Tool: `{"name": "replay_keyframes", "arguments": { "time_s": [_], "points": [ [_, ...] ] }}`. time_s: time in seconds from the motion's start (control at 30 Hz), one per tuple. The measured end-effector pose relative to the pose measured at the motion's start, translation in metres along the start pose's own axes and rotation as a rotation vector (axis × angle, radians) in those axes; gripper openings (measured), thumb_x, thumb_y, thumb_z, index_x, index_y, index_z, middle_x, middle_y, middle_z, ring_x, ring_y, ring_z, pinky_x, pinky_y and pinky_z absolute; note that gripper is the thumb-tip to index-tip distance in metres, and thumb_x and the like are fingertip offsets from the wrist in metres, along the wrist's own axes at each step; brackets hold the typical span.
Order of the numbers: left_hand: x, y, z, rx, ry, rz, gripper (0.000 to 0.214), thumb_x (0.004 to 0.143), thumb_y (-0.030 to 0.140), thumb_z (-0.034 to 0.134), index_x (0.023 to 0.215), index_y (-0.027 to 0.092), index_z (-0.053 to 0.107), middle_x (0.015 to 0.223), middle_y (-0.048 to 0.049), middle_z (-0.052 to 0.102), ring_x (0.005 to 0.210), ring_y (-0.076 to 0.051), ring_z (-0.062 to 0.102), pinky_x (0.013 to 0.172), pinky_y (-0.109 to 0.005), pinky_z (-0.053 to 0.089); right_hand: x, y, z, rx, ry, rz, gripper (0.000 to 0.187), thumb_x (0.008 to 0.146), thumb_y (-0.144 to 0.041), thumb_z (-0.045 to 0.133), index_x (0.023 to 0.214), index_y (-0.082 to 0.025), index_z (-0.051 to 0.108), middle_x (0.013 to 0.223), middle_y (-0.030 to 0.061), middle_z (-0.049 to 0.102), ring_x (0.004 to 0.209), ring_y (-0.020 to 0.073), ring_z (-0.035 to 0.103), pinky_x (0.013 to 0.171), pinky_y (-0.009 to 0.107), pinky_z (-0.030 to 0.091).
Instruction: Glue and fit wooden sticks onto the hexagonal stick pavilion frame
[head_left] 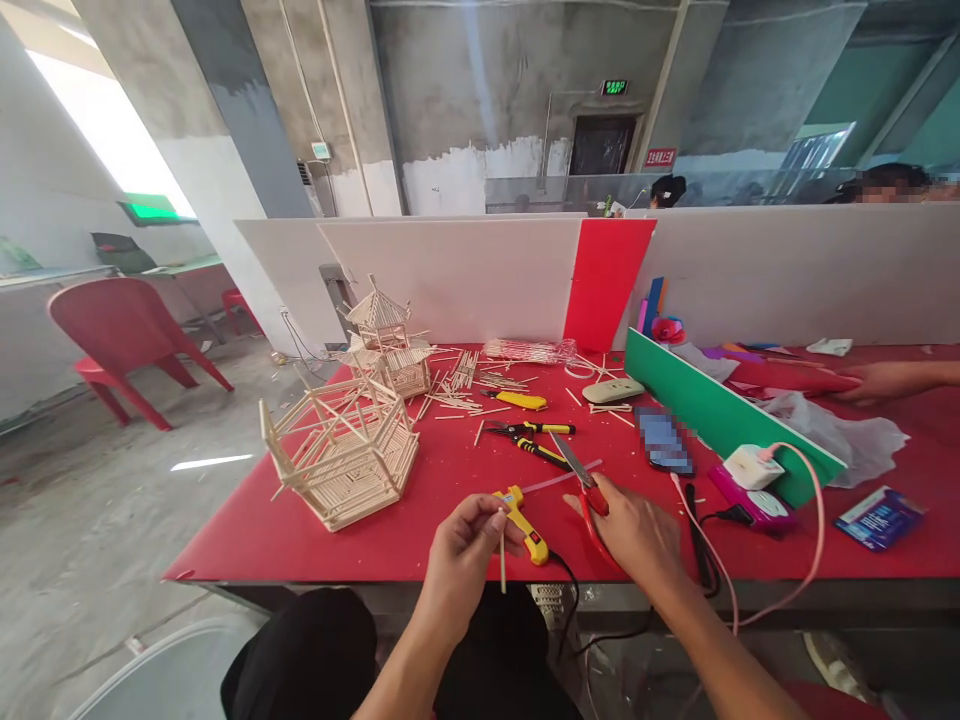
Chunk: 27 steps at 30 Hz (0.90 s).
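My left hand (461,550) pinches a thin wooden stick (503,568) that points downward near the table's front edge. In my right hand (645,530) is a pair of scissors (573,460) with red handles, its blades pointing up and to the left. A yellow glue gun (531,535) lies just behind my left fingers, a clear glue stick (555,482) at its rear end. Farther left stands an open hexagonal frame of sticks (352,465). Behind it rises a small stick pavilion (382,335) with a pointed roof.
Yellow-and-black pliers (541,455), a yellow utility knife (519,400) and loose sticks (465,370) lie on the red table (247,530). A phone (665,440), a green board (720,410), a purple power block (757,505) and cables are at right. Another person's hand (889,380) reaches in there.
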<state>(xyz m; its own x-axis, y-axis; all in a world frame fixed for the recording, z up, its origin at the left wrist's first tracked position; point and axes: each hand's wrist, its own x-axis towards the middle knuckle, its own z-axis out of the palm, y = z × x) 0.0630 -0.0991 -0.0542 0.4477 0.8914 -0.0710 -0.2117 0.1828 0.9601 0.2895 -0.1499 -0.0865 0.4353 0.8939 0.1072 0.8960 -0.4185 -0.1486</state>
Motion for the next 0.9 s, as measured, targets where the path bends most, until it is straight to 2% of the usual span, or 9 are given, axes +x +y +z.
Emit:
{"name": "replay_keyframes", "arguments": {
  "time_s": [0.1,0.3,0.47,0.6,0.67,0.73,0.77,0.83,0.9],
  "points": [
    [-0.002,0.009,-0.017,0.014,0.086,0.078,0.03,0.079,0.044,0.077,0.083,0.017,0.064,0.075,-0.0032,0.069,0.074,-0.016,0.063,0.079,-0.028,0.049,0.026,-0.017,0.001,0.013,0.004,-0.021,0.054,0.094,-0.063,0.045,0.127,-0.025,0.063,0.096,0.0119,0.077,0.091,0.0308,0.072,0.065,0.033,0.045],
    [-0.004,0.02,-0.04,-0.062,0.244,0.078,0.036,0.072,0.046,0.082,0.082,0.017,0.063,0.061,0.005,0.053,0.049,-0.006,0.043,0.044,-0.017,0.031,0.101,-0.058,-0.005,0.039,-0.047,-0.233,0.048,0.086,-0.049,0.067,0.13,-0.031,0.063,0.112,0.0083,0.074,0.109,0.0256,0.065,0.08,0.029,0.045],
    [-0.005,0.026,-0.055,-0.113,0.302,0.087,0.039,0.07,0.045,0.084,0.083,0.017,0.06,0.062,0.0008,0.063,0.051,-0.01,0.054,0.042,-0.018,0.038,0.133,-0.068,0.003,0.07,-0.132,-0.232,0.048,0.079,-0.032,0.075,0.127,-0.031,0.067,0.117,0.0068,0.074,0.112,0.0261,0.065,0.086,0.031,0.047],
    [-0.001,0.03,-0.071,-0.122,0.37,0.146,0.035,0.071,0.04,0.083,0.085,0.016,0.061,0.065,-0.0009,0.067,0.053,-0.011,0.059,0.043,-0.018,0.04,0.122,-0.073,-0.005,0.172,-0.109,-0.232,0.047,0.083,-0.017,0.065,0.13,-0.023,0.065,0.125,0.0118,0.07,0.117,0.0267,0.062,0.096,0.036,0.046],
    [0.001,0.033,-0.077,-0.147,0.421,0.181,0.035,0.071,0.037,0.084,0.086,0.016,0.062,0.069,-0.0026,0.07,0.056,-0.012,0.062,0.044,-0.018,0.041,0.106,-0.084,-0.013,0.248,-0.074,-0.261,0.044,0.089,-0.019,0.059,0.133,-0.02,0.063,0.129,0.0128,0.068,0.118,0.0254,0.062,0.098,0.037,0.047],
    [0.002,0.038,-0.081,-0.192,0.465,0.205,0.034,0.071,0.036,0.084,0.087,0.015,0.062,0.073,-0.0042,0.072,0.057,-0.012,0.064,0.044,-0.018,0.042,0.083,-0.099,-0.021,0.399,-0.097,-0.329,0.037,0.094,-0.028,0.056,0.13,-0.024,0.065,0.122,0.0075,0.072,0.108,0.0206,0.067,0.092,0.032,0.051],
    [0.002,0.04,-0.082,-0.22,0.483,0.212,0.034,0.071,0.035,0.084,0.086,0.015,0.062,0.074,-0.0047,0.073,0.057,-0.012,0.064,0.044,-0.018,0.042,0.071,-0.108,-0.023,0.52,-0.144,-0.374,0.034,0.094,-0.035,0.058,0.125,-0.026,0.068,0.114,0.0041,0.075,0.101,0.0183,0.069,0.087,0.03,0.054],
    [0.001,0.047,-0.084,-0.272,0.52,0.221,0.034,0.069,0.034,0.085,0.085,0.015,0.062,0.074,-0.0048,0.073,0.056,-0.012,0.064,0.043,-0.017,0.041,0.048,-0.128,-0.026,1.025,-0.291,-0.385,0.035,0.086,-0.043,0.068,0.115,-0.024,0.073,0.102,0.0042,0.077,0.094,0.0201,0.071,0.083,0.032,0.056],
    [0.0,0.053,-0.085,-0.306,0.562,0.232,0.036,0.065,0.033,0.088,0.083,0.014,0.063,0.073,-0.0043,0.073,0.055,-0.011,0.064,0.043,-0.017,0.041,0.031,-0.15,-0.025,1.34,-0.281,-0.3,0.039,0.079,-0.046,0.075,0.11,-0.023,0.075,0.095,0.0044,0.077,0.088,0.0206,0.071,0.079,0.034,0.057]
  ]
}}
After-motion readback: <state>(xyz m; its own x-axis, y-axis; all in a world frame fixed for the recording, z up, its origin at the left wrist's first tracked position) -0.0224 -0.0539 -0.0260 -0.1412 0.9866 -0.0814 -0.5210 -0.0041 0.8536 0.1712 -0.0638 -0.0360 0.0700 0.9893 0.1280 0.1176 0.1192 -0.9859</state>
